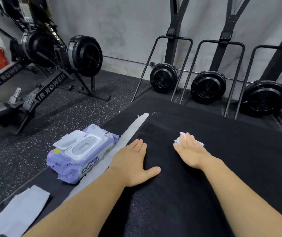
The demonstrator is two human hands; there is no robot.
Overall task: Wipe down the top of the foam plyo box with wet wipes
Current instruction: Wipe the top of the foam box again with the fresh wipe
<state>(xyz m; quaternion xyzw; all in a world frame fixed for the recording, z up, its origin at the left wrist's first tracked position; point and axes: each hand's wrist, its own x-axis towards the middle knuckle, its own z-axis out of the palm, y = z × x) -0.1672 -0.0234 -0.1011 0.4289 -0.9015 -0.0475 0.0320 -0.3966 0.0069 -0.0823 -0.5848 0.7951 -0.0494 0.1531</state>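
The top of the foam plyo box [222,159] fills the middle and right of our view, a wide black surface right in front of us, and the wet wipe [182,136] sits on it toward the far-middle, bunched under our right hand [190,149]. Progress-wise we'd call it mid-wipe: the wipe is down on the surface, but honestly no clear damp streaks show, so we can't tell which patches are done. Our guess is the far right side and the near end are left to cover. The right hand lies flat with fingers straight, palm pressing the wipe down rather than pinching it, and white corners poke out on both sides. Our left hand [133,161] rests flat on the box near its left edge, fingers together and thumb splayed out, holding nothing — looks like it's just bracing. Along that edge runs a ragged white strip [133,129]. Just beside it, lower down, sits the purple wipes pack [82,154] with its lid flipped open, and a loose grey sheet [20,209] lies nearer us. Air rowers [51,88] stand further back.
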